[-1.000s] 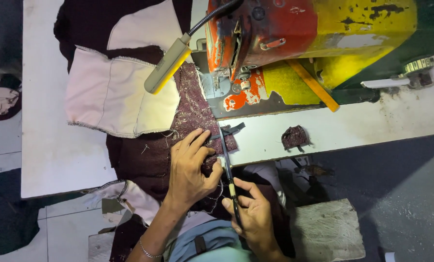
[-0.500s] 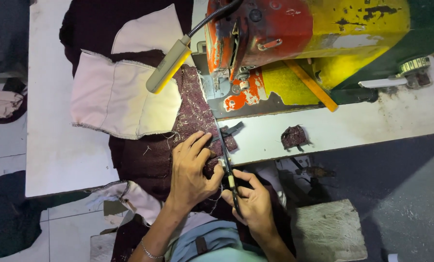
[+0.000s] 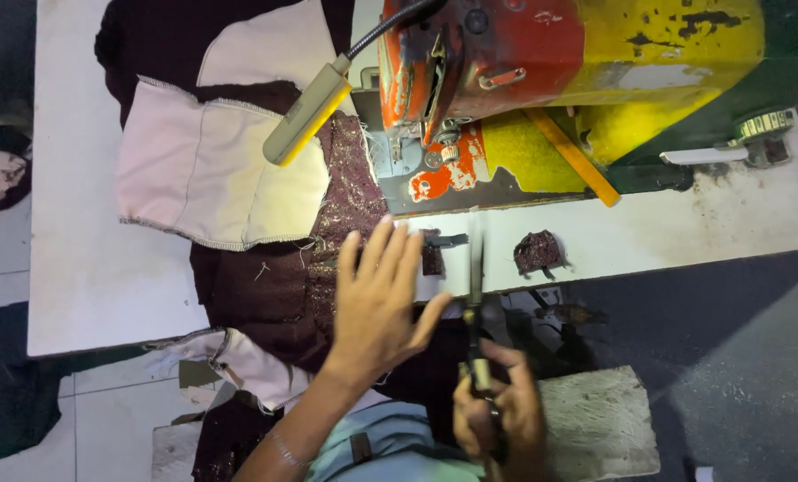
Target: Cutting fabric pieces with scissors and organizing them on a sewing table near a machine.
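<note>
My left hand (image 3: 376, 303) is spread flat, fingers apart, over dark maroon sequinned fabric (image 3: 278, 286) at the table's front edge, just below the sewing machine (image 3: 524, 62). Below and to its right, my right hand (image 3: 497, 411) grips a pair of scissors (image 3: 475, 277), blades pointing up toward the machine bed, blurred by motion. A pale pink lining piece (image 3: 211, 170) lies on the fabric to the left.
A white table (image 3: 86, 223) carries the red, yellow and green sewing machine with a gooseneck lamp (image 3: 305, 116). A small maroon scrap (image 3: 539, 252) lies on the table. A pale block (image 3: 595, 419) sits on the dark floor at lower right.
My left hand has lifted and spread open from pressing the fabric. My right hand with the scissors has drawn back toward me, away from the fabric edge.
</note>
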